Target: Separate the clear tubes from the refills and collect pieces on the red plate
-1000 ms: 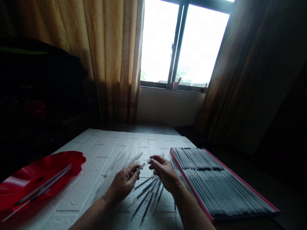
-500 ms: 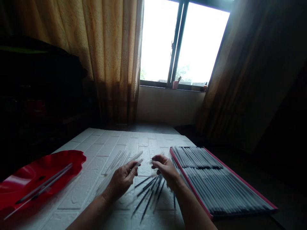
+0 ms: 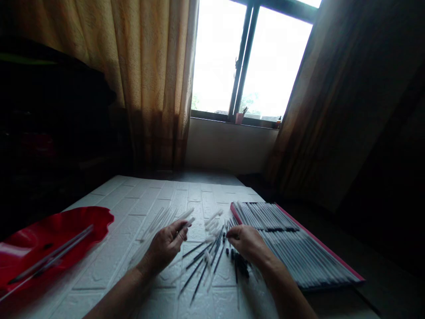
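My left hand (image 3: 164, 243) is closed around a translucent pen barrel (image 3: 190, 222), whose end sticks out past the thumb and index finger. Just beyond it lie more clear pen barrels (image 3: 158, 223) in a loose pile. My right hand (image 3: 249, 243) hovers by a cluster of small black plugs (image 3: 243, 266), thumb and fingertips pinched together; what they hold, if anything, is too small to make out. Between the hands, thin dark pen refills (image 3: 199, 271) fan out on the white brick-patterned table (image 3: 133, 206). Small clear caps (image 3: 213, 221) lie behind them.
To the right, a pink-edged shallow box (image 3: 310, 225) holds two rows of assembled-looking pens (image 3: 308, 257). On the left stands a wavy-rimmed red tray (image 3: 99, 215) with a few long pen-like pieces. A cup (image 3: 239, 118) sits on the windowsill.
My right hand has moved away from the left, rightward and down to the black plugs. My left hand still grips the pen barrel. The whole view has shifted slightly.
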Available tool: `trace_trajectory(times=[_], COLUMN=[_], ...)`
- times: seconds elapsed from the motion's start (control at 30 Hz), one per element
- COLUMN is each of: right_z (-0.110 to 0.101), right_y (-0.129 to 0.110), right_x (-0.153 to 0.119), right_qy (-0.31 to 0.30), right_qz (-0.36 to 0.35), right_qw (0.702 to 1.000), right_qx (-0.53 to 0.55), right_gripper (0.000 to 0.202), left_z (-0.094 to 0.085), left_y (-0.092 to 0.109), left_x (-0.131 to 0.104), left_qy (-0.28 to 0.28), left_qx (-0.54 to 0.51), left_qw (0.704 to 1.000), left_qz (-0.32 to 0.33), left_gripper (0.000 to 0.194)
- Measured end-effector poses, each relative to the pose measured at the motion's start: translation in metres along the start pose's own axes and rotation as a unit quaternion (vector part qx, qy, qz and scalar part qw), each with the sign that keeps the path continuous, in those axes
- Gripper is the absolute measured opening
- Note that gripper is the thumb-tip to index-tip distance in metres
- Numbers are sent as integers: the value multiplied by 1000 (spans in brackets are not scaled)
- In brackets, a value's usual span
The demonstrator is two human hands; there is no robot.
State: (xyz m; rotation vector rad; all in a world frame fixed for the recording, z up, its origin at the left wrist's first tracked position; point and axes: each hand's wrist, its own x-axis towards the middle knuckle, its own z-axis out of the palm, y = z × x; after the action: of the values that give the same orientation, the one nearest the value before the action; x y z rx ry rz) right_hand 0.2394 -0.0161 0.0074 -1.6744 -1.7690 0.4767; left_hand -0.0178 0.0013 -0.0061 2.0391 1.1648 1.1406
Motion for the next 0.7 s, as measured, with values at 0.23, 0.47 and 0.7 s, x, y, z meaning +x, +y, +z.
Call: trace_trajectory(times=[0.23, 0.47, 0.7], right_z=[-1, 5, 24], right_y=[-17, -14, -23], right_x=[-17, -23, -17], right_qy=[-72, -48, 24], right_qz=[-23, -59, -85], right_qw=[962, 967, 968], right_qx=[-262, -242, 236], right_gripper=[15, 15, 21], left_z=[1, 5, 9], left_y=[0, 3, 6], left_x=[-1, -3, -7], left_qy=[-37, -55, -70], left_qx=[71, 106, 113], left_qw=[997, 992, 989], left_qz=[13, 27, 60], left_gripper=[29, 37, 35])
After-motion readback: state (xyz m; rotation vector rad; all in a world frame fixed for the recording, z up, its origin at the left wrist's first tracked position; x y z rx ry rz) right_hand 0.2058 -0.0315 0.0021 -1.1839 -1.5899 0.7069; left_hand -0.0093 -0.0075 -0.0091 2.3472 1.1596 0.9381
